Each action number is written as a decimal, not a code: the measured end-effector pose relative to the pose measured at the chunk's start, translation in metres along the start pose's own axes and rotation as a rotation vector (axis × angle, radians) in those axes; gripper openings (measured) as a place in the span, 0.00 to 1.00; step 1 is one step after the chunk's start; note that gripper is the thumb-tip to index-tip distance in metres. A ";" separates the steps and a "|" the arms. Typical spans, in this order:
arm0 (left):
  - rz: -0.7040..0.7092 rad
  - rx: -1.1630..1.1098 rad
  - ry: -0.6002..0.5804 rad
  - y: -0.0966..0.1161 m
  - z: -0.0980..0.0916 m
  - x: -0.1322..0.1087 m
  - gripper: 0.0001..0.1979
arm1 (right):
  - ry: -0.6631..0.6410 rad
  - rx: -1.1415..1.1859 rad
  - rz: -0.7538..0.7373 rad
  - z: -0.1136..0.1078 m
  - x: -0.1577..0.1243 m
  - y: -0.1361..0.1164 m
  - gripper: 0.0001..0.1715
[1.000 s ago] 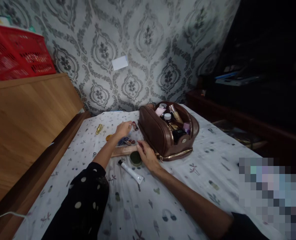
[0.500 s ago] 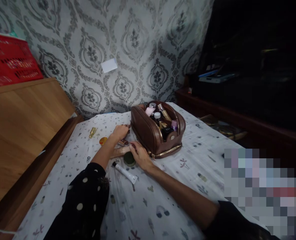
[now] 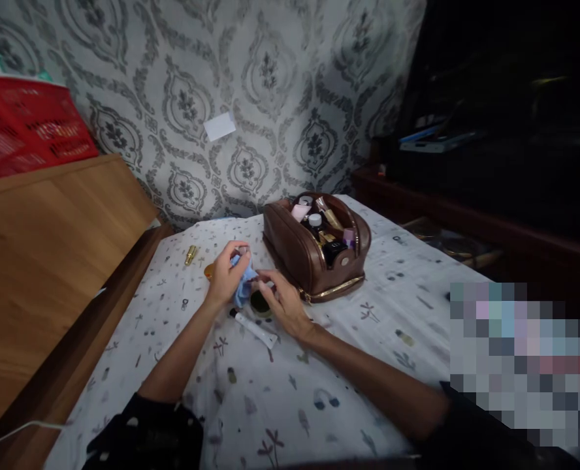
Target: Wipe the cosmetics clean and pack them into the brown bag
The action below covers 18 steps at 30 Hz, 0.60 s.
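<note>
1. One red basket [image 3: 40, 124] stands at far left on a wooden cabinet [image 3: 64, 215]; something white and green shows above its rim, too little to name.
2. A gold tube [image 3: 191, 255] lies on the patterned sheet [image 3: 167, 333], apart from the hands.
3. The left hand [image 3: 225, 277] curls its fingers around a blue cloth [image 3: 243, 290]. A small pale thing at its fingertips is unclear. A light, steady pinch should serve best, with loose folds gathered in.
4. The cloth is between the hands, left of the bag; lifted clear of nearby small things, it should not drag them.
5. Nearer the wearer lies a white tube [image 3: 255, 328], just beside a dark round pot [image 3: 259, 301].
6. The right hand [image 3: 285, 303] bends thumb and fingers close to the cloth; I cannot tell whether they grip anything. Fingertip work suits this crowded spot.
7. The brown bag [image 3: 294, 261] gapes open. Inside, left to right: a pink item [image 3: 300, 212], a white-capped bottle [image 3: 315, 220], a gold bottle [image 3: 331, 218] and a purple item [image 3: 349, 237].
</note>
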<state>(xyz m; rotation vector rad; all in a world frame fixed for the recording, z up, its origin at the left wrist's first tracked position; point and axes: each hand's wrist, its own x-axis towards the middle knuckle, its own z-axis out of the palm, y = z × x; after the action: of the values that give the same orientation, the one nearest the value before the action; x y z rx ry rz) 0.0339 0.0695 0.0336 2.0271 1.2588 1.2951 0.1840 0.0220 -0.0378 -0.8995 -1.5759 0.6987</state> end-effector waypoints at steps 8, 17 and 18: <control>-0.146 -0.084 0.065 0.019 0.009 -0.057 0.16 | -0.147 0.456 0.302 0.020 -0.010 -0.016 0.27; -0.274 -0.628 -0.144 -0.005 0.009 -0.085 0.27 | -0.051 0.454 0.426 -0.005 -0.002 -0.015 0.26; -0.276 -0.658 -0.150 -0.009 0.010 -0.087 0.26 | -0.053 0.457 0.424 -0.006 -0.002 -0.014 0.26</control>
<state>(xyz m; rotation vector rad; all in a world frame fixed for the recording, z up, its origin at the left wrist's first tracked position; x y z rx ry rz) 0.0253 0.0008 -0.0200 1.4020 0.8511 1.1923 0.1879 0.0132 -0.0260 -0.8754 -1.1994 1.3304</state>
